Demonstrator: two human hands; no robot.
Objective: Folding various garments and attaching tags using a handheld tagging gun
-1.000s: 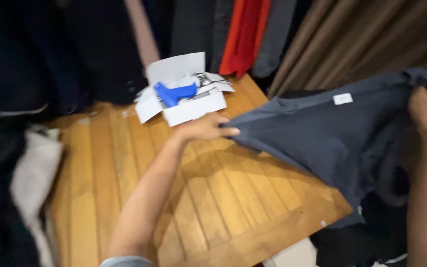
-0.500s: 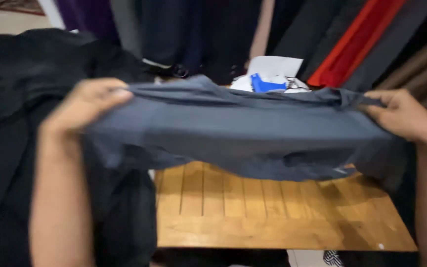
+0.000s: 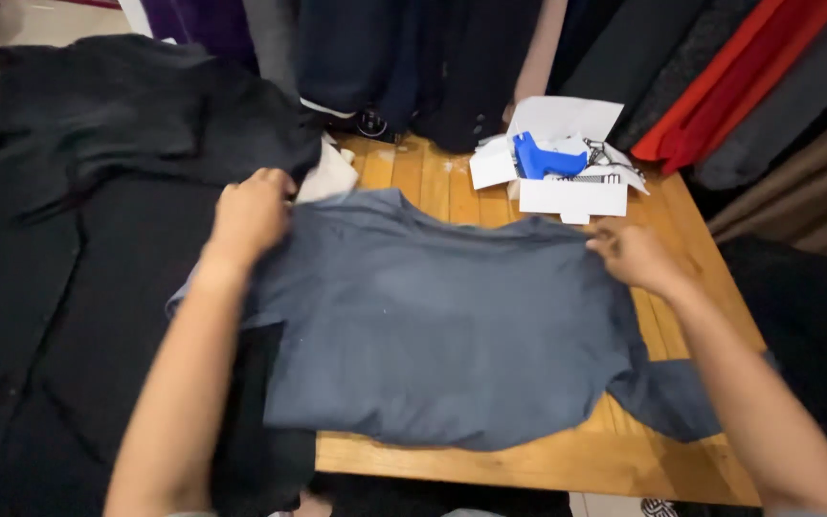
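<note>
both hands pinch the far hem of a grey-blue shirt spread on the wooden table: left hand, right hand. its left side overlaps black clothes past the table's left edge. a white box sits near the far right corner.

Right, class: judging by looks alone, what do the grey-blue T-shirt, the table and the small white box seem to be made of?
Grey-blue T-shirt: soft matte knit, probably cotton; it drapes and creases limply. Table: wood slats with a slight sheen; grain and plank seams show. Small white box: thin matte card, judging by its folded flaps.
</note>
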